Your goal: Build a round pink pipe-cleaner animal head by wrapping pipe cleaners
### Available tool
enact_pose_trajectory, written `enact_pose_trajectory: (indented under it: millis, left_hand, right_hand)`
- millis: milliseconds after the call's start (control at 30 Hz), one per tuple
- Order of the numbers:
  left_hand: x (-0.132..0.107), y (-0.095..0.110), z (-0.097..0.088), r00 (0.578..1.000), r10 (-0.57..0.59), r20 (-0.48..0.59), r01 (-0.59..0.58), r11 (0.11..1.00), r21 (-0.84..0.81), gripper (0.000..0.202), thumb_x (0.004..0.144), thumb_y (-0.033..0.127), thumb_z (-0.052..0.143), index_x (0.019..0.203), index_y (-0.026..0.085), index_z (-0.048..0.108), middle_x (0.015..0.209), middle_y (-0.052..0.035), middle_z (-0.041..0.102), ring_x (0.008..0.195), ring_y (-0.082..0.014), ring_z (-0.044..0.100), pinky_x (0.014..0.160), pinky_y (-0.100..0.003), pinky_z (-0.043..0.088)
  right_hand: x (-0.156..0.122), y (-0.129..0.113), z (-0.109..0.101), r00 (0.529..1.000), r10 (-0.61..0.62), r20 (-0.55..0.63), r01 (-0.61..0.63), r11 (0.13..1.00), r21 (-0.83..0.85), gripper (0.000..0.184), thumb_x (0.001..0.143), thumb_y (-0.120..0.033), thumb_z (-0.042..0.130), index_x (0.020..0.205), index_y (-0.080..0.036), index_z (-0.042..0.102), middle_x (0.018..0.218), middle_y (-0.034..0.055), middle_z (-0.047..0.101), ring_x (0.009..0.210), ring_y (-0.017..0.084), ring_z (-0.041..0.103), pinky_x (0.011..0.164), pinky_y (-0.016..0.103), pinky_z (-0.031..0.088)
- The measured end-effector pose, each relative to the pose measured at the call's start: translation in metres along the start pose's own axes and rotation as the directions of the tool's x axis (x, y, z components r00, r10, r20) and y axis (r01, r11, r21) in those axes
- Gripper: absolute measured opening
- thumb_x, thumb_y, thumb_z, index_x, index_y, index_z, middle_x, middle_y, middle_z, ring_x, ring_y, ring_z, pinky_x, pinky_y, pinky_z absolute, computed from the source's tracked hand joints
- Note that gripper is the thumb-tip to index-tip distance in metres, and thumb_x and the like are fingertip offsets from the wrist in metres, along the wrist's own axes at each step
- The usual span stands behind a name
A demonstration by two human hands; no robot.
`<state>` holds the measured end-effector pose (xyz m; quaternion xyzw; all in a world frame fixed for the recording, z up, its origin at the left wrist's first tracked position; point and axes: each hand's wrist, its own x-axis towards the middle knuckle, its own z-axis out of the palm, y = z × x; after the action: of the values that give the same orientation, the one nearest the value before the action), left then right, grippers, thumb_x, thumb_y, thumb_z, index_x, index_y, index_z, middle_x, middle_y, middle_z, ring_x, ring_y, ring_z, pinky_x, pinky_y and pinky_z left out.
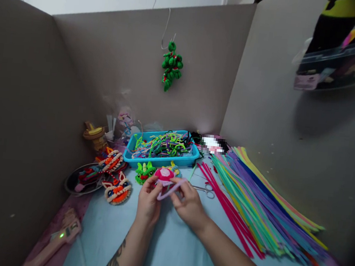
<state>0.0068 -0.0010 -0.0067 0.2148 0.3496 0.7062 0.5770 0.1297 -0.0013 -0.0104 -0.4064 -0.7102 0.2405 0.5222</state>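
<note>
My left hand is closed around the edge of a small pink and magenta pipe-cleaner piece, rounded in shape. In my right hand, fingers pinch a lilac pipe cleaner that bends in a curve toward the left hand and the pink piece. Whether its far end is fixed to the piece cannot be made out. Just behind the hands sit a green pipe-cleaner animal head and a partly hidden yellow and blue piece. Scissors lie right of my right hand.
A blue tray of pipe-cleaner scraps stands behind. Long coloured pipe cleaners and magenta ones spread rightward. At left are an orange lion head, a metal bowl and a glue gun. Grey partitions enclose the table.
</note>
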Motion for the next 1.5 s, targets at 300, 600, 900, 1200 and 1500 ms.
enact_pose_trajectory:
  millis: [300,600,900,1200,1500]
  left_hand:
    - [0.002,-0.001,-0.002,0.999,0.022,-0.05,-0.017,0.995,0.098,0.041,0.051,0.021,0.085,0.085,0.016,0.063,0.075,-0.0001,0.069,0.063,-0.0111,0.064,0.06,-0.02,0.049]
    - [0.006,0.005,-0.001,0.997,-0.011,-0.075,0.007,0.998,-0.06,0.043,0.046,0.019,0.086,0.082,0.017,0.062,0.075,0.001,0.069,0.066,-0.0111,0.065,0.063,-0.021,0.051]
    - [0.0,0.001,0.001,1.0,-0.006,-0.013,0.005,0.999,-0.034,0.044,0.046,0.017,0.086,0.081,0.017,0.059,0.074,0.002,0.066,0.064,-0.0106,0.064,0.062,-0.02,0.05]
    - [0.002,-0.007,-0.003,0.993,0.105,0.062,-0.113,0.982,0.149,0.039,0.053,0.015,0.082,0.078,0.017,0.052,0.069,0.0054,0.06,0.061,-0.0071,0.058,0.061,-0.017,0.044]
    - [0.005,-0.013,-0.004,0.991,0.123,0.044,-0.128,0.978,0.167,0.039,0.053,0.017,0.081,0.079,0.017,0.051,0.072,0.0045,0.059,0.063,-0.0078,0.056,0.062,-0.018,0.042]
  right_hand:
    - [-0.011,-0.032,0.001,0.939,-0.302,0.161,0.286,0.951,0.12,0.021,0.082,-0.011,0.051,0.09,-0.023,0.066,0.084,0.0049,0.068,0.08,0.017,0.062,0.072,0.029,0.049]
    - [-0.011,-0.039,-0.007,0.97,-0.238,0.052,0.225,0.957,0.183,0.027,0.083,-0.009,0.044,0.097,-0.022,0.063,0.089,0.0057,0.067,0.084,0.017,0.062,0.075,0.028,0.048]
    - [0.003,0.002,0.014,0.901,0.418,-0.113,-0.355,0.862,0.361,0.017,0.076,-0.032,0.06,0.082,-0.017,0.065,0.076,0.0037,0.061,0.069,0.017,0.055,0.064,0.028,0.044]
    - [0.004,0.005,0.012,0.894,0.444,-0.054,-0.363,0.79,0.494,0.016,0.073,-0.032,0.062,0.071,-0.017,0.067,0.074,0.0021,0.057,0.074,0.017,0.052,0.068,0.028,0.042]
    - [0.006,0.006,0.017,0.85,0.524,-0.061,-0.409,0.727,0.552,0.025,0.065,-0.032,0.07,0.082,-0.017,0.06,0.074,0.0011,0.06,0.065,0.015,0.053,0.063,0.028,0.043]
